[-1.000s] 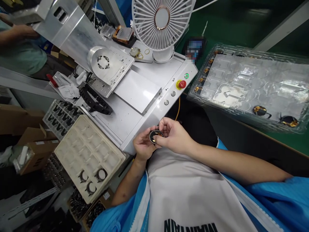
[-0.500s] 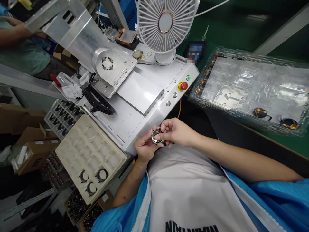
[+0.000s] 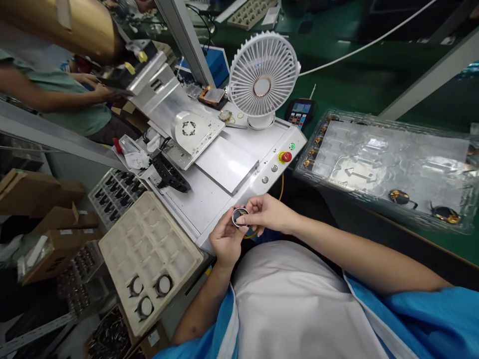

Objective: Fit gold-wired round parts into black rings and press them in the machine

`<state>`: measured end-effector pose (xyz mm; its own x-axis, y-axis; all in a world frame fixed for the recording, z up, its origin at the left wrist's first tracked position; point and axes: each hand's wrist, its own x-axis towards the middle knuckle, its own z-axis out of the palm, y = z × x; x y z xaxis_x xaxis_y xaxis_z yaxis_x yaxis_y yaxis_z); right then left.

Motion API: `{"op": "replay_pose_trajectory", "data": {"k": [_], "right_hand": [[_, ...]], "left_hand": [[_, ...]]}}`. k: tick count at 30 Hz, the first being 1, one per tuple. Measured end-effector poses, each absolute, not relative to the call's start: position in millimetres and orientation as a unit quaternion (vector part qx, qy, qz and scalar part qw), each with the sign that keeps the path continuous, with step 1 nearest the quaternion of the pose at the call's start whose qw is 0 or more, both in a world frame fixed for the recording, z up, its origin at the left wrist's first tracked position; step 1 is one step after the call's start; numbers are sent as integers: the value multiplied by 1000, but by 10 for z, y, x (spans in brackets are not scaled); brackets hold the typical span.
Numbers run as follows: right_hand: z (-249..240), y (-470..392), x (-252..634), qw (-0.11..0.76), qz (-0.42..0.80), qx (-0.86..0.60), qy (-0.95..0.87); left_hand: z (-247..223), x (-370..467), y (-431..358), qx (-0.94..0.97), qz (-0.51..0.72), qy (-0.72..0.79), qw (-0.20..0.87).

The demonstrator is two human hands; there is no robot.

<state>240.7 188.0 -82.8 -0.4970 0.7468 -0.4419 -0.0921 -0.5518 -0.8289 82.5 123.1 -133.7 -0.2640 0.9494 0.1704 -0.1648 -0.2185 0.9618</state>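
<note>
A round watch case (image 3: 238, 213) with a silvery rim and a dark inside is held between my two hands, just off the front edge of the white machine. My left hand (image 3: 225, 240) is closed around it from the left and below. From the other side, my right hand (image 3: 271, 215) grips it, thumb pressed on its open face and fingers curled at the rim. Small details inside the case are too fine to make out. Left of my hands lies a beige moulded tray (image 3: 175, 245) with three round watch pieces (image 3: 163, 285) in its near pockets.
The white machine (image 3: 209, 209) carries a metal fixture (image 3: 189, 130), a red emergency button (image 3: 286, 157) and a white fan (image 3: 262, 87). To the right are clear plastic trays (image 3: 359, 172) with coiled dark parts (image 3: 445, 215). Another person (image 3: 71, 107) stands at the far left.
My view has tilted upward, so the bench appears lower and farther off. Both hands still hold the watch case; the right thumb has shifted toward its lower right edge.
</note>
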Motion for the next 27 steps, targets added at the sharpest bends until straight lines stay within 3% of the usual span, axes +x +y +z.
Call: {"op": "replay_pose_trajectory", "data": {"k": [6, 15, 22, 27], "right_hand": [[-768, 2617, 2670, 415, 612, -566, -364], [-760, 2669, 2761, 457, 569, -533, -427], [-631, 1870, 2648, 291, 680, -424, -523], [-670, 1713, 2579, 294, 636, -449, -555]], "left_hand": [[-1169, 741, 1267, 463, 614, 422, 480], [-1136, 768, 1261, 562, 585, 458, 363], [-1088, 788, 1234, 616, 542, 497, 282], [-1073, 793, 1232, 642, 528, 493, 258]]}}
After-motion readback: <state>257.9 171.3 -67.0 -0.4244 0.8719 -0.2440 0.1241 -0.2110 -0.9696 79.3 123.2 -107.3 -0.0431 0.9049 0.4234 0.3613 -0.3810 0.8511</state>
